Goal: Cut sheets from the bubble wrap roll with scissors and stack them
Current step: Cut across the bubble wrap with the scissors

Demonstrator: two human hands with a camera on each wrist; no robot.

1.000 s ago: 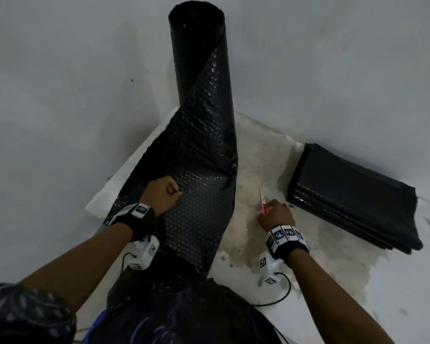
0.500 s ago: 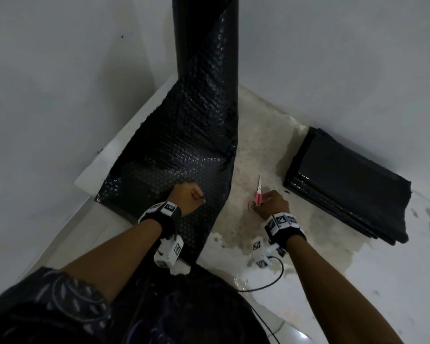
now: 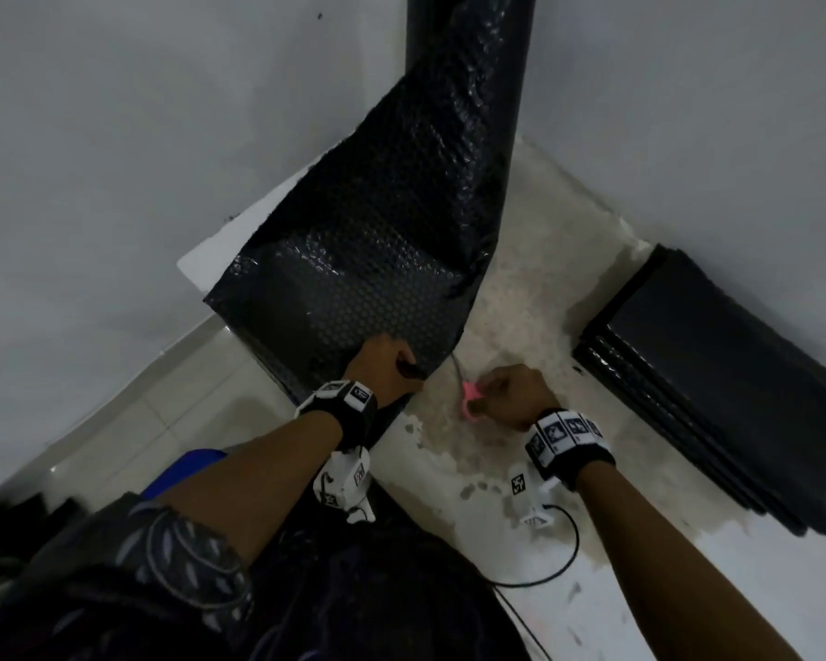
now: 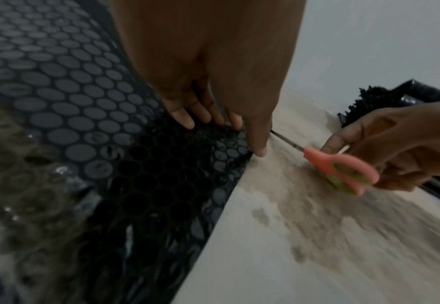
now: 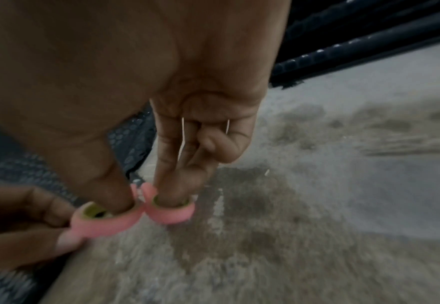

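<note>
A black bubble wrap roll (image 3: 468, 64) stands upright in the corner, and its loose sheet (image 3: 363, 288) is drawn out across the floor toward me. My left hand (image 3: 404, 369) grips the sheet near its right edge; in the left wrist view its fingers (image 4: 205, 117) press on the bubbles (image 4: 83, 102). My right hand (image 3: 492, 398) holds pink scissors (image 3: 470, 398), thumb and fingers through the loops (image 5: 135, 214). The blades (image 4: 289, 142) point at the sheet's edge, right beside my left thumb. A stack of cut black sheets (image 3: 716, 384) lies to the right.
Grey walls close in behind and on both sides. The floor has a rough stained patch (image 3: 520, 288) between sheet and stack. A white ledge (image 3: 201, 264) runs under the sheet's left side. A black cable (image 3: 559, 555) loops from my right wrist. My dark clothing fills the bottom.
My right hand has lifted the scissors off the floor and brought them left to the sheet's edge. My left hand has slid right along the sheet to that same edge.
</note>
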